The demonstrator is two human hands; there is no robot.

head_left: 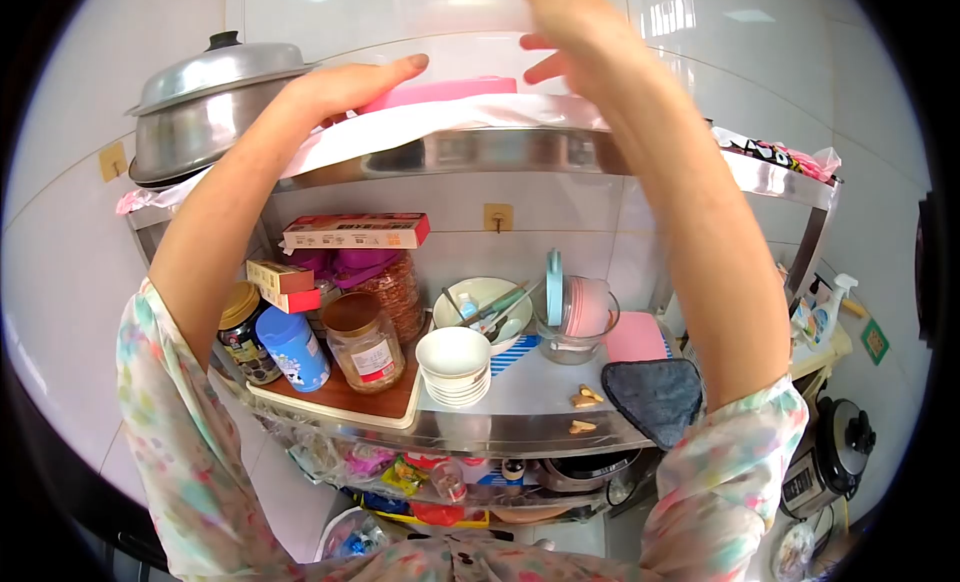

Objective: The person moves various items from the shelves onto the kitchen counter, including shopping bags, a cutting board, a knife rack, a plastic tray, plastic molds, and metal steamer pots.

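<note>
Both my arms reach up to the top shelf point(470, 152). My left hand point(350, 90) is beside a pink flat object point(440, 92) lying on the white cloth point(420, 124); its thumb points right and its other fingers are mostly hidden behind the shelf edge and cloth. To the right, my right hand point(575, 32) is raised above the shelf, with fingers apart and nothing seen between them; its upper part is cut off by the frame's top edge.
A large steel pot point(215, 107) stands at the shelf's left end. Below are jars point(362, 344), stacked white bowls point(455, 367), a bowl of utensils point(485, 307), glass bowls point(580, 322) and a dark cloth point(652, 397). A spray bottle point(830, 307) and cooker point(828, 457) are right.
</note>
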